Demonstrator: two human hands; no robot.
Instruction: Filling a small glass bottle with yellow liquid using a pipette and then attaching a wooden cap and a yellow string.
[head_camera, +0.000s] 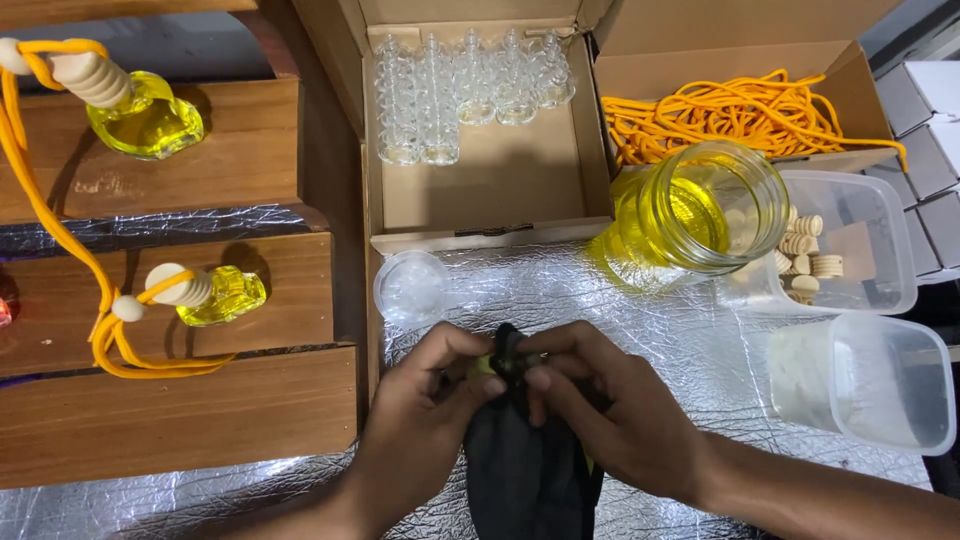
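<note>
Near edge of the table, centre: my left hand (425, 420) and right hand (610, 415) both pinch a black cloth (525, 470), fingertips closed over its top fold. A sliver of yellow-green shows between the fingers; what it belongs to I cannot tell, since the cloth hides it. I judge the cloth soft, light and limp, so it gives no support of its own; whatever it wraps is best gripped through the fabric at the gathered top, where my fingers already meet.

The table is covered with crinkled silver foil sheet (620, 300), probably slick and noisy under anything dragged across it. Just beyond my left hand lies a round clear lid (411, 288). To the right stand a clear tub (880, 385) and, farther back, a tray (868, 225) holding ridged wooden caps (805, 245). Beside it a glass jar (700, 210) of yellow liquid stands open: heavy, breakable, spillable.

At the left edge, stepped wooden shelves (180, 410) carry two small filled bottles (225, 295) on orange cords. Far edge: a cardboard box (490, 190) with empty glass bottles (470, 80), and a second box of orange cord (740, 110).
</note>
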